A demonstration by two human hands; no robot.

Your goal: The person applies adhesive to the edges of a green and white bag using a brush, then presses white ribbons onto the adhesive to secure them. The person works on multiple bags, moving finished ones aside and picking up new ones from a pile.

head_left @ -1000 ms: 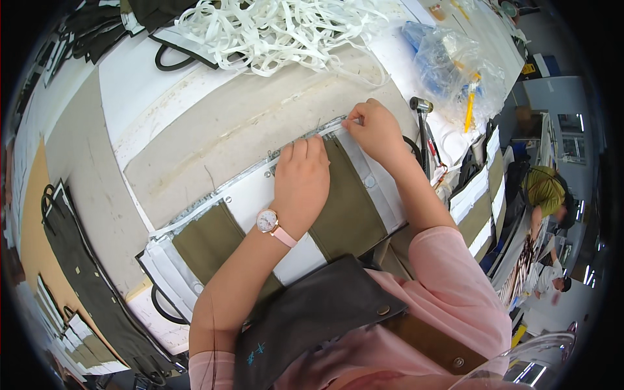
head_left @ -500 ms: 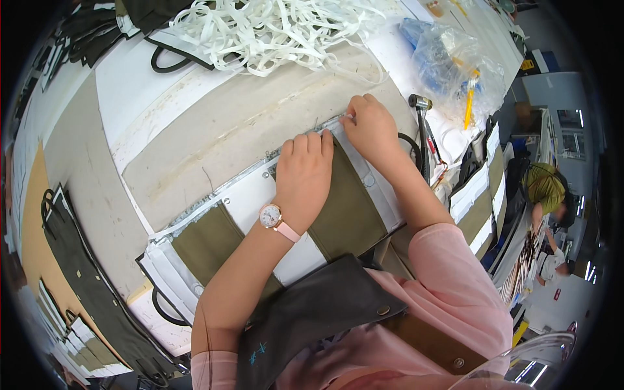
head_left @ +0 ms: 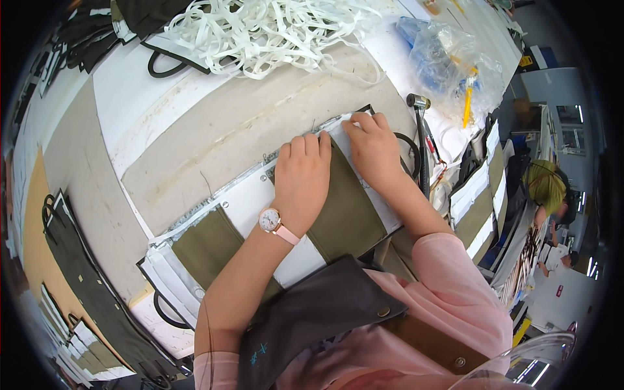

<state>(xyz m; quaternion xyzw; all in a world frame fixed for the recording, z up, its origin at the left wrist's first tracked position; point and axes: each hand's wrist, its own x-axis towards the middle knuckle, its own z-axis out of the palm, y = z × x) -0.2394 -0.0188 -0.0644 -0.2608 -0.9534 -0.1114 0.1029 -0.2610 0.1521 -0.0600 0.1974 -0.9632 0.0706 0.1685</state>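
A bag panel (head_left: 351, 208) with olive-green and white sections lies slanted across the work surface in front of me. Strips of white tape, wrinkled and greyish, run along its far edge, and small round metal fittings show on the white part. My left hand (head_left: 303, 175), a pink-strapped watch on its wrist, lies flat on the panel with the fingers side by side and their tips by the far edge. My right hand (head_left: 374, 149) is closed at the far right corner, thumb and forefinger pinching the taped edge. Its fingers hide what lies beneath them.
A heap of white tape (head_left: 273, 36) lies at the far side. A clear plastic bag (head_left: 448, 65), a hammer (head_left: 419, 107) and a yellow-handled cutter (head_left: 468, 107) are at the right. Dark bag pieces (head_left: 97, 279) lie left; stacked panels (head_left: 474, 201) stand right. Other people are farther right.
My right hand has shifted slightly toward me and right, uncovering the dark far right corner of the panel. My left hand has stayed almost in place.
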